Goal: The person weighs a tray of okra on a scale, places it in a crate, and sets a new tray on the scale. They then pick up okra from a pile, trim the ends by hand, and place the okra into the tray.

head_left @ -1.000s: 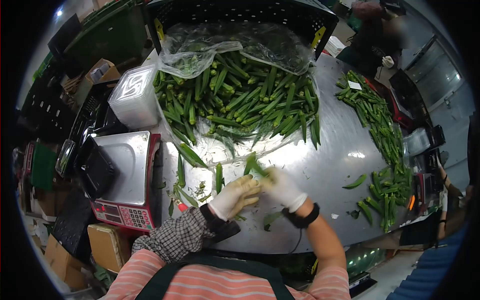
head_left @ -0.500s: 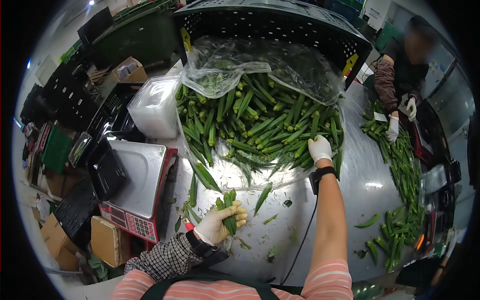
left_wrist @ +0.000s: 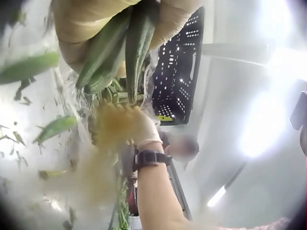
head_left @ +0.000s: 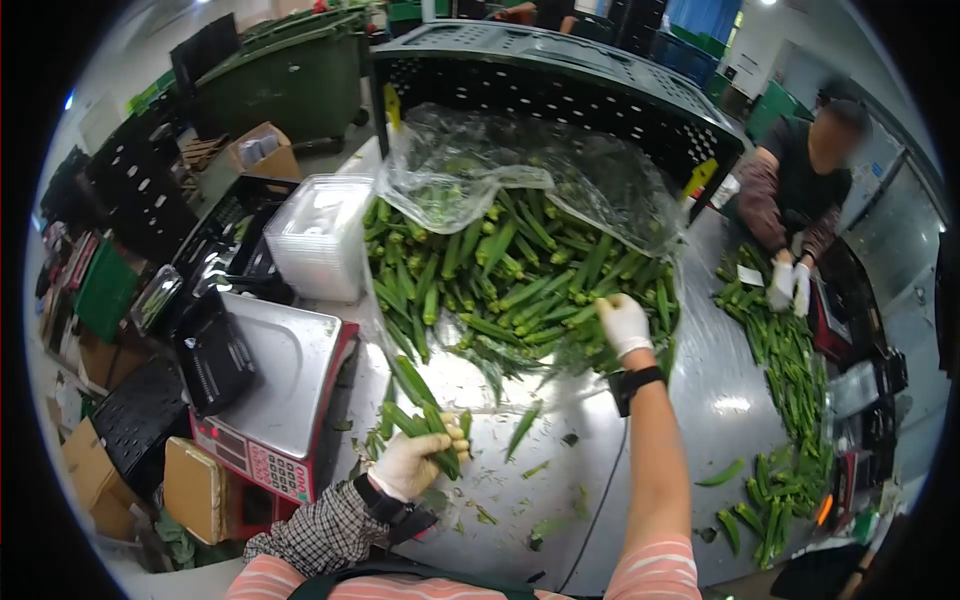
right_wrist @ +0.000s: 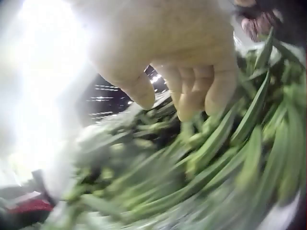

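My gloved left hand (head_left: 408, 468) holds several green okra pods (head_left: 402, 418) above the front of the metal table. In the left wrist view the pods (left_wrist: 106, 53) lie between the gloved fingers and thumb. My gloved right hand (head_left: 625, 327) is at the right part of a large okra pile (head_left: 500, 262), which spills from a clear plastic bag (head_left: 425, 200). Seen from the right wrist, the bent fingers (right_wrist: 189, 103) reach down to the pods, with the thumb apart from them and no pod showing between.
To the left stand a red scale (head_left: 285, 375) with a black tray (head_left: 213, 352) on it and stacked clear containers (head_left: 318, 240). A black crate (head_left: 560, 85) lies behind the pile. Rightward, another person (head_left: 800, 180) works over more okra (head_left: 790, 380). Loose pods and scraps litter the table.
A second ago both hands were together over the table with okra. The right hand has since gone out to the pile; the left keeps its pods. The other person has come fully into view.
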A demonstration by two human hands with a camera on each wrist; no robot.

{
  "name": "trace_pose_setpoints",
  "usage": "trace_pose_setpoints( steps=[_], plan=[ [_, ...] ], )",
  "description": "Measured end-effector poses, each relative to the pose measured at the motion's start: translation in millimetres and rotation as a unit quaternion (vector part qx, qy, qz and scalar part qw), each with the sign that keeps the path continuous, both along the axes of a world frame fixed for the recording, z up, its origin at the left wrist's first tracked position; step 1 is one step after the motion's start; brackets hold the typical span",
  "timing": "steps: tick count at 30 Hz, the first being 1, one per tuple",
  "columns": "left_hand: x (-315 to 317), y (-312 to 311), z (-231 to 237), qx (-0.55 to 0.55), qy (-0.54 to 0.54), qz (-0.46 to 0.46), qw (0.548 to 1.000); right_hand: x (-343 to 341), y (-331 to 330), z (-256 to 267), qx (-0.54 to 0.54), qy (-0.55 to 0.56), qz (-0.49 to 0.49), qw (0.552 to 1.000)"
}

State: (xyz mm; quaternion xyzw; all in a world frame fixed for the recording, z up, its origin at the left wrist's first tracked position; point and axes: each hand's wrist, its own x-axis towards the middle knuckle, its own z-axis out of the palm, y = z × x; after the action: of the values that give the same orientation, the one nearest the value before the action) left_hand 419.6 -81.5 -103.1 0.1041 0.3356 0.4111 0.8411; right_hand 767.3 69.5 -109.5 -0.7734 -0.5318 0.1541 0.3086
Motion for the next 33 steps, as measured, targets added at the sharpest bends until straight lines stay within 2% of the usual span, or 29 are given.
trace_pose_setpoints(
  steps=[1,2,4,6,8,10,11,12,13,14,15,16,17,18,20,21,22,24,25,26,28,31,32,33],
  plan=[
    [-7,-5,5,0.025,0.023,-0.012,0.999,5,11,6,-0.101,-0.032,-0.032,0.994],
    [-12,-8,5,0.028,0.025,-0.009,0.999,20,29,-25,-0.131,0.042,-0.062,0.989],
    [-20,-12,5,0.017,0.023,-0.007,1.0,8,28,-25,-0.112,0.185,-0.087,0.972],
    [-20,-14,3,0.026,0.02,0.014,0.999,6,29,-33,-0.044,0.289,-0.069,0.954],
    [-18,-11,5,-0.011,-0.042,-0.033,0.998,8,16,-22,-0.083,0.354,-0.069,0.929],
    [-14,-10,7,-0.013,-0.038,-0.045,0.998,-8,-6,-14,0.093,0.36,-0.028,0.928],
    [-13,-8,4,-0.03,-0.055,-0.048,0.997,-22,-18,-10,0.191,0.368,0.057,0.908],
    [-12,-8,0,-0.046,-0.074,-0.049,0.995,-52,-42,20,0.21,0.24,0.109,0.941],
    [-10,-5,-9,-0.038,-0.085,-0.067,0.993,-82,-62,36,0.205,0.282,0.192,0.917],
    [-9,-3,-10,-0.029,-0.09,-0.056,0.994,-113,-81,58,0.284,0.044,0.285,0.915],
    [-7,0,-10,-0.032,-0.152,-0.064,0.986,-136,-94,57,0.281,0.023,0.373,0.884],
    [-5,3,-7,-0.039,-0.213,-0.081,0.973,-161,-108,52,0.238,0.11,0.443,0.857],
    [-4,2,-2,-0.052,-0.194,-0.04,0.979,-177,-118,52,0.186,0.058,0.499,0.845],
    [-9,4,-14,-0.021,-0.245,-0.014,0.969,-187,-125,60,0.131,0.01,0.548,0.826],
    [-28,5,-10,-0.052,-0.209,0.007,0.976,-179,-103,67,0.103,0.058,0.52,0.846],
    [-39,1,-2,-0.05,-0.176,0.02,0.983,-162,-71,50,0.149,0.051,0.499,0.852],
    [-50,-1,-13,-0.055,-0.175,0.031,0.982,-154,-44,61,0.086,0.118,0.4,0.905],
    [-58,-7,-5,0.0,-0.099,0.065,0.993,-135,19,45,0.187,0.024,0.232,0.954],
    [-59,-10,1,0.014,-0.043,0.083,0.996,-130,46,43,0.13,0.008,0.173,0.976],
    [-62,-12,-4,0.044,-0.043,0.102,0.993,-124,80,24,0.058,0.109,0.152,0.981],
    [-70,-18,-3,0.063,-0.006,0.115,0.991,-131,104,31,-0.047,0.127,0.12,0.983],
    [-79,-26,9,0.052,-0.005,0.115,0.992,-152,121,15,-0.024,0.12,0.118,0.985],
    [-81,-30,12,0.039,-0.014,0.125,0.991,-168,115,7,0.001,0.023,0.091,0.996],
    [-83,-32,11,0.049,-0.022,0.119,0.991,-184,102,20,-0.041,0.014,0.084,0.996]
  ],
)
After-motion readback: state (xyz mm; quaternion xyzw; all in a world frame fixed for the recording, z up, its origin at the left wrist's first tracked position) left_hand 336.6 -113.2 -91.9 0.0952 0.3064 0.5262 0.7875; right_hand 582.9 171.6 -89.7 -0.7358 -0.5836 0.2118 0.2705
